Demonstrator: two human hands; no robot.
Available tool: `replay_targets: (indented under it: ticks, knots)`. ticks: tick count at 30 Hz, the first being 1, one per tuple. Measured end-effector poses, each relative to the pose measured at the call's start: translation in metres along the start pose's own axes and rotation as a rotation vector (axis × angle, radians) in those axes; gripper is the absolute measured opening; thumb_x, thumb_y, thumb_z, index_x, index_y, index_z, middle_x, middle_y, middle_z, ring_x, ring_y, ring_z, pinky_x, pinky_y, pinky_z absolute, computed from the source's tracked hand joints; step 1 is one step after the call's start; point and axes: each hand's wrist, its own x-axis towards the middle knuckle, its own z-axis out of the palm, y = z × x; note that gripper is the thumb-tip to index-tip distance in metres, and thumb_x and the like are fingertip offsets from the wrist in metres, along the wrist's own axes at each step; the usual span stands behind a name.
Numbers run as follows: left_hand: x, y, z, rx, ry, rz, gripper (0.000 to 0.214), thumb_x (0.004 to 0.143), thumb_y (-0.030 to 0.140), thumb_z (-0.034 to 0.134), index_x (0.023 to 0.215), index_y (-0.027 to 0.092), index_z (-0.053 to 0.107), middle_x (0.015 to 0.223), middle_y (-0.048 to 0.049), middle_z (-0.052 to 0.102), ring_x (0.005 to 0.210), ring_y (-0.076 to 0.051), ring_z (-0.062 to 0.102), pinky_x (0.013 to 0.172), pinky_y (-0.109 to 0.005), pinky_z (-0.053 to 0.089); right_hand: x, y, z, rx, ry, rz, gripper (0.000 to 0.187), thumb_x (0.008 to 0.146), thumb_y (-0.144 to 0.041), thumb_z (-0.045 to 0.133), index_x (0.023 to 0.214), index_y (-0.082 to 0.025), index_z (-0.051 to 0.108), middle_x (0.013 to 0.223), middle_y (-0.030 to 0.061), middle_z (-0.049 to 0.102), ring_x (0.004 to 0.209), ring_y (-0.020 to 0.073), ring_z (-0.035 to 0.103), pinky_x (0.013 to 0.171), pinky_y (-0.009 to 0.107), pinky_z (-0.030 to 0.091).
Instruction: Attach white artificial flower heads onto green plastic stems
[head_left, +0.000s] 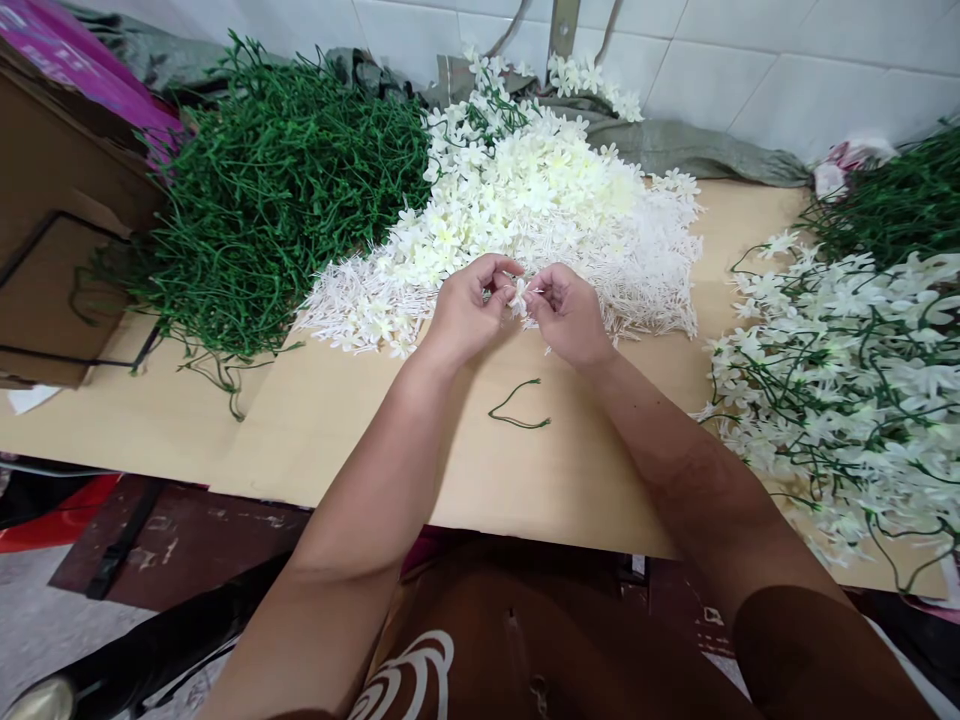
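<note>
My left hand [471,310] and my right hand [564,312] meet above the wooden table [337,440], just in front of a big heap of loose white plastic flowers [540,200]. Both hands pinch one small white flower [519,296] between their fingertips. A single bent green stem [517,405] lies on the table below my hands, touching neither hand.
A mound of green plastic stems [277,190] fills the back left. Finished white flowers on green stems [847,370] are piled at the right. A brown cardboard box [52,240] stands at the left edge. A tiled wall [787,70] closes the back.
</note>
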Motion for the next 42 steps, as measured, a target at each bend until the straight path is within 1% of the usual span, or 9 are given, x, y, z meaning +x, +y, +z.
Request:
replay_targets:
  ticks: [7,17,20,24,27,30,33,38,42]
  knots:
    - [0.000,-0.004,0.001,-0.011,0.012,0.048,0.023,0.081,0.008,0.053,0.098,0.019,0.063,0.071,0.0007,0.059,0.068,-0.011,0.056,0.066,-0.025,0.045,0.001,-0.002,-0.005,-0.204,0.078,-0.131,0.015,0.085,-0.028,0.060,0.077,-0.022,0.049,0.072,-0.0015,0.055,0.067,0.0125,0.051,0.066,0.030,0.044]
    - [-0.001,-0.007,0.001,-0.039,-0.011,0.070,0.024,0.080,0.011,0.054,0.099,0.020,0.064,0.069,0.0019,0.058,0.063,-0.011,0.053,0.062,-0.025,0.042,-0.005,-0.005,-0.004,-0.485,0.109,-0.322,0.011,0.087,-0.023,0.053,0.079,-0.022,0.045,0.082,0.0036,0.059,0.075,0.0167,0.055,0.071,0.033,0.045]
    - [-0.002,-0.006,0.002,-0.048,-0.028,0.062,0.024,0.079,0.011,0.053,0.099,0.020,0.064,0.068,0.0024,0.058,0.061,-0.011,0.051,0.061,-0.025,0.040,-0.006,-0.004,-0.003,-0.509,0.085,-0.337,0.011,0.088,-0.022,0.052,0.079,-0.022,0.046,0.085,0.0049,0.059,0.078,0.0179,0.055,0.071,0.034,0.045]
    - [-0.002,-0.001,0.003,-0.068,-0.038,0.043,0.023,0.078,0.010,0.055,0.098,0.020,0.064,0.069,0.0026,0.060,0.062,-0.011,0.052,0.062,-0.026,0.041,-0.004,-0.003,-0.005,-0.286,0.043,-0.203,0.011,0.087,-0.024,0.057,0.080,-0.023,0.049,0.086,0.0034,0.061,0.079,0.0163,0.057,0.071,0.032,0.048]
    - [-0.001,0.002,0.003,-0.145,0.001,0.004,0.020,0.079,0.012,0.059,0.098,0.020,0.063,0.069,0.0025,0.060,0.063,-0.011,0.055,0.063,-0.025,0.042,-0.001,-0.002,-0.006,-0.043,0.007,-0.051,0.019,0.084,-0.033,0.065,0.078,-0.023,0.051,0.075,-0.0004,0.059,0.069,0.0132,0.056,0.064,0.029,0.047]
    - [0.001,0.004,0.003,-0.285,0.024,-0.062,0.014,0.082,0.016,0.061,0.096,0.020,0.062,0.069,0.0020,0.060,0.068,-0.011,0.059,0.067,-0.025,0.045,0.003,-0.002,-0.007,0.169,0.026,0.063,0.035,0.074,-0.048,0.075,0.073,-0.022,0.052,0.062,-0.0042,0.055,0.057,0.0100,0.053,0.056,0.026,0.044]
    - [0.002,0.005,0.004,-0.362,-0.008,-0.135,0.006,0.082,0.013,0.060,0.086,0.017,0.063,0.069,0.0007,0.062,0.069,-0.011,0.061,0.070,-0.025,0.047,0.005,-0.004,-0.009,0.375,0.059,0.143,0.046,0.060,-0.056,0.083,0.070,-0.021,0.055,0.057,-0.0057,0.056,0.053,0.0079,0.052,0.054,0.024,0.045]
    - [0.001,0.010,0.008,-0.343,-0.037,-0.169,0.008,0.076,0.008,0.063,0.079,0.015,0.065,0.073,0.0004,0.066,0.069,-0.010,0.059,0.069,-0.024,0.046,0.003,-0.006,-0.012,0.722,0.007,0.289,0.048,0.048,-0.048,0.092,0.068,-0.020,0.058,0.058,-0.0069,0.059,0.053,0.0056,0.053,0.055,0.022,0.046]
    - [0.000,0.010,0.009,-0.356,-0.026,-0.158,0.008,0.076,0.010,0.065,0.075,0.016,0.062,0.069,0.0019,0.063,0.066,-0.009,0.057,0.067,-0.023,0.045,0.002,-0.009,-0.011,0.816,-0.049,0.322,0.044,0.048,-0.041,0.093,0.068,-0.020,0.061,0.056,-0.0073,0.058,0.051,0.0045,0.051,0.052,0.020,0.043]
